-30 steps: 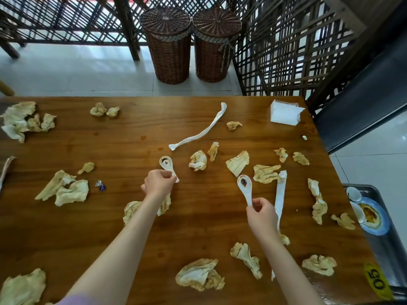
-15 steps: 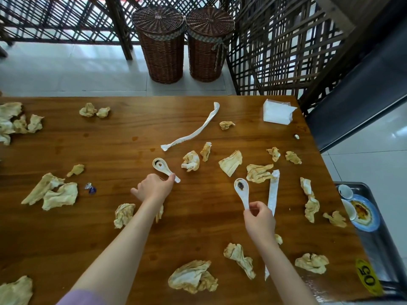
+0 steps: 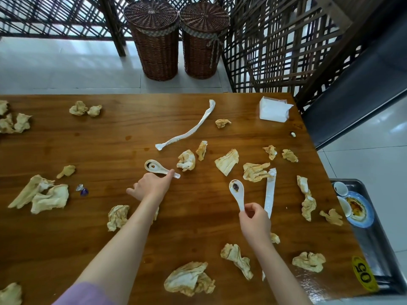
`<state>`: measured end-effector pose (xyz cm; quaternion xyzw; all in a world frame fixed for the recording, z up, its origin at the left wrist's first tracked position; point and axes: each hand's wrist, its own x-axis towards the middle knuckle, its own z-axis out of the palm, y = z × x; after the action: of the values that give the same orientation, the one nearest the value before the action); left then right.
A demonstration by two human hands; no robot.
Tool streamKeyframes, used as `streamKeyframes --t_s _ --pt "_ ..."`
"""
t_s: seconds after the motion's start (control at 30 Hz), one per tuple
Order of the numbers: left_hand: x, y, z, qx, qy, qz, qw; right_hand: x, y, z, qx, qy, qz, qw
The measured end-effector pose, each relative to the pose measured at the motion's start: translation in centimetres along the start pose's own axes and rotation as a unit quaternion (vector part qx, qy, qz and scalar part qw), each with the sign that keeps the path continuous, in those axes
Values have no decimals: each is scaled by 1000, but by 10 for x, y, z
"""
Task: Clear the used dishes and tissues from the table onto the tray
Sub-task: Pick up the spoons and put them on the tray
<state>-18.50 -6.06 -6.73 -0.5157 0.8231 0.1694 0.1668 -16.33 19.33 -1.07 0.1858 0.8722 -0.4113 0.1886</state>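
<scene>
The right hand (image 3: 255,223) pinched a spoon (image 3: 237,193) handle; the left hand (image 3: 152,187), fingers extended, touched another spoon (image 3: 159,169) mid-table (image 3: 110,137).

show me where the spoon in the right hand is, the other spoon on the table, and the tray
Spoon in the right hand (image 3: 237,193): head view, on its white handle just below the stained bowl.
Spoon on the table (image 3: 156,168): head view, on the neck between bowl and handle.
Tray (image 3: 377,245): head view, on its bare metal floor.

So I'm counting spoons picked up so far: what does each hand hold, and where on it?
Right hand pinches a white spoon by its handle end. Left hand touches the other spoon's handle, no clear grip.
</scene>
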Motion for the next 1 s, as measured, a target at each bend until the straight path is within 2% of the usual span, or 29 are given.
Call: streamKeyframes --t_s 0.33,0.47,0.63,1.0 --pt "7 8 -2 -14 -35 -29 999 -2 5 1 2 1 5 1000" --pt "7 5 -2 -30 -23 -25 999 -4 6 3 -3 3 9 1000" --pt "3 4 -2 1 -17 2 1000 -3 8 6 -8 7 12 1000" --pt "12 -17 -4 -22 -53 71 996 -8 4 8 -4 2 7 1000"
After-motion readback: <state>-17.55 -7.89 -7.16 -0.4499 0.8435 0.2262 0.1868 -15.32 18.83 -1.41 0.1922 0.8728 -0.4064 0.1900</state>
